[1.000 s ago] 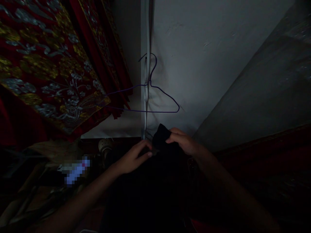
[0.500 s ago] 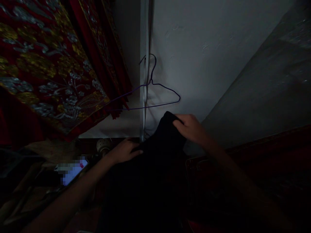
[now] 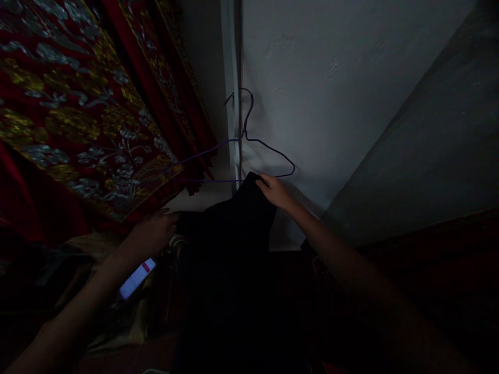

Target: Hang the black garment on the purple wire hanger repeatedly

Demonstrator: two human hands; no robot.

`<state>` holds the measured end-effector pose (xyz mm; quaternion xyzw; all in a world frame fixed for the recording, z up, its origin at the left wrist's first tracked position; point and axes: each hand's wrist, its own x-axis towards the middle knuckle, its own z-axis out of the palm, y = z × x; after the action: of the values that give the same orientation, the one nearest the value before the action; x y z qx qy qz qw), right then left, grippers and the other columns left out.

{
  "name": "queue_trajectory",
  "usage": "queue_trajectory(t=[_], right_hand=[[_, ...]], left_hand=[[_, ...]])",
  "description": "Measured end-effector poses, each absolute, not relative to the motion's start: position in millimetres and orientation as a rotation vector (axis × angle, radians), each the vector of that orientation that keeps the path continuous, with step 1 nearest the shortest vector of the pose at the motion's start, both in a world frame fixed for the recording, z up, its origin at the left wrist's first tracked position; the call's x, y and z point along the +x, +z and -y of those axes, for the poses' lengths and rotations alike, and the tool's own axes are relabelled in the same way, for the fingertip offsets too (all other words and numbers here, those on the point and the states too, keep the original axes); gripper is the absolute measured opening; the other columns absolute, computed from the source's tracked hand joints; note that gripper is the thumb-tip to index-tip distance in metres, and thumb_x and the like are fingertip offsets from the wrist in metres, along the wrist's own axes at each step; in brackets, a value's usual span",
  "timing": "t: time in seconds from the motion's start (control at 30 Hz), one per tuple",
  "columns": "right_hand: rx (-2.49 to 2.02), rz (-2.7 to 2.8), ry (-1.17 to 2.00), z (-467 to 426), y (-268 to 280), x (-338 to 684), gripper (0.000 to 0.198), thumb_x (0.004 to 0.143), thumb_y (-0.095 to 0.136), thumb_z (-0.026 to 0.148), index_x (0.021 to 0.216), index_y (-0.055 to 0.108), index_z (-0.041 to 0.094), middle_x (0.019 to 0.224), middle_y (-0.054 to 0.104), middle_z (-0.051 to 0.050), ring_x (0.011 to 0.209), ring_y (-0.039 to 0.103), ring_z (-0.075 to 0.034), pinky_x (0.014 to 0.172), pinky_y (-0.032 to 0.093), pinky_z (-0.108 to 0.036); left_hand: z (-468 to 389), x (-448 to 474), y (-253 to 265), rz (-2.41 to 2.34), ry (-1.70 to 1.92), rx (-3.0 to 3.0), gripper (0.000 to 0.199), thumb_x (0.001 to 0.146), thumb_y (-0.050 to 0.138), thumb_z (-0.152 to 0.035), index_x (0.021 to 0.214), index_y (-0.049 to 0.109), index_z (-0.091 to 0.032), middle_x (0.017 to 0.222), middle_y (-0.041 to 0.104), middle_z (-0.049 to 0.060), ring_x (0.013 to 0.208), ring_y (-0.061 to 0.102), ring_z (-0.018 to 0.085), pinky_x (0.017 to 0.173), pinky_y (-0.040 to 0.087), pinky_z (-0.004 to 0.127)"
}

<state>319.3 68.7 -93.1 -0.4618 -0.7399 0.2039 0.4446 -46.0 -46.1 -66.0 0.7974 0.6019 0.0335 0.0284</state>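
Note:
A dark garment (image 3: 234, 234), nearly black in the dim light, stretches between my two hands and hangs down out of sight. My right hand (image 3: 276, 191) pinches its upper right corner, just under the bottom bar of a purple wire hanger (image 3: 268, 146). My left hand (image 3: 156, 228) grips the garment's left edge, its fingers partly lost in shadow. The hanger's hook loops over a narrow vertical strip (image 3: 231, 67) against the wall. Part of the hanger's bottom bar is hidden behind the cloth. What kind of garment it is cannot be made out.
On the left hangs a red cloth (image 3: 78, 119) with gold and silver floral embroidery, overlapping the hanger's left end. A lit phone (image 3: 137, 279) lies below my left forearm. The pale wall (image 3: 312, 78) rises behind the hanger. Dark red material runs along the lower right.
My left hand has moved left and up, pulling the garment's edge outward. My right hand has shifted left and slightly up, bringing its corner against the hanger's bottom bar in view.

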Motion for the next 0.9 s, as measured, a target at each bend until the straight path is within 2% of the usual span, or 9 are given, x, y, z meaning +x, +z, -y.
queue_trajectory(t=[0.13, 0.2, 0.33, 0.53, 0.7, 0.8, 0.9], right_hand=[[-1.193, 1.765, 0.543, -49, -88, 349, 0.030, 0.085, 0.049, 0.045, 0.065, 0.051, 0.022, 0.065, 0.053, 0.001, 0.068, 0.048, -0.017, 0.068, 0.037, -0.029], [-1.253, 1.728, 0.538, -38, -76, 366, 0.031, 0.081, 0.051, 0.046, 0.061, 0.049, 0.022, 0.061, 0.046, 0.002, 0.065, 0.044, -0.016, 0.064, 0.033, -0.029], [-1.353, 1.714, 0.452, -20, -49, 392, 0.032, 0.077, 0.052, 0.046, 0.057, 0.051, 0.022, 0.058, 0.043, 0.002, 0.062, 0.042, -0.016, 0.060, 0.028, -0.030], [-1.357, 1.745, 0.484, 7, -43, 390, 0.034, 0.081, 0.053, 0.047, 0.058, 0.051, 0.021, 0.057, 0.043, 0.002, 0.058, 0.040, -0.014, 0.056, 0.027, -0.029], [-1.235, 1.809, 0.648, 24, -59, 365, 0.033, 0.089, 0.051, 0.047, 0.072, 0.059, 0.020, 0.067, 0.055, 0.001, 0.066, 0.050, -0.017, 0.063, 0.037, -0.028], [-1.220, 1.817, 0.645, 31, -62, 362, 0.033, 0.091, 0.051, 0.046, 0.073, 0.060, 0.020, 0.070, 0.058, -0.001, 0.070, 0.053, -0.018, 0.065, 0.039, -0.030], [-1.246, 1.775, 0.495, 39, -57, 373, 0.026, 0.092, 0.053, 0.043, 0.083, 0.065, 0.022, 0.075, 0.063, -0.002, 0.073, 0.058, -0.021, 0.069, 0.043, -0.033]], left_hand=[[58, -33, -47, -1.981, 0.169, 2.499, 0.044, 0.092, 0.038, -0.019, 0.120, 0.071, -0.021, 0.121, 0.073, 0.013, 0.111, 0.070, 0.027, 0.095, 0.054, 0.038], [58, -21, -39, -2.050, 0.164, 2.506, 0.044, 0.091, 0.038, -0.018, 0.119, 0.072, -0.022, 0.114, 0.075, 0.013, 0.104, 0.073, 0.028, 0.089, 0.055, 0.038], [54, 3, -23, -2.193, 0.139, 2.473, 0.046, 0.091, 0.037, -0.015, 0.124, 0.068, -0.022, 0.100, 0.078, 0.014, 0.088, 0.076, 0.032, 0.073, 0.055, 0.038], [45, 26, 5, -2.264, 0.582, 2.492, 0.047, 0.094, 0.040, -0.018, 0.134, 0.064, -0.025, 0.103, 0.078, 0.013, 0.086, 0.075, 0.032, 0.077, 0.055, 0.041], [19, 46, 16, -1.640, 1.142, 2.498, 0.051, 0.095, 0.038, -0.019, 0.141, 0.059, -0.023, 0.113, 0.077, 0.006, 0.089, 0.072, 0.022, 0.086, 0.053, 0.032], [0, 51, 12, -1.483, 1.208, 2.422, 0.045, 0.095, 0.038, -0.022, 0.129, 0.067, -0.017, 0.104, 0.077, 0.006, 0.081, 0.070, 0.018, 0.081, 0.052, 0.028], [-7, 49, 6, -1.457, 1.163, 2.407, 0.040, 0.093, 0.040, -0.023, 0.118, 0.071, -0.014, 0.099, 0.076, 0.006, 0.082, 0.068, 0.018, 0.079, 0.052, 0.027]])
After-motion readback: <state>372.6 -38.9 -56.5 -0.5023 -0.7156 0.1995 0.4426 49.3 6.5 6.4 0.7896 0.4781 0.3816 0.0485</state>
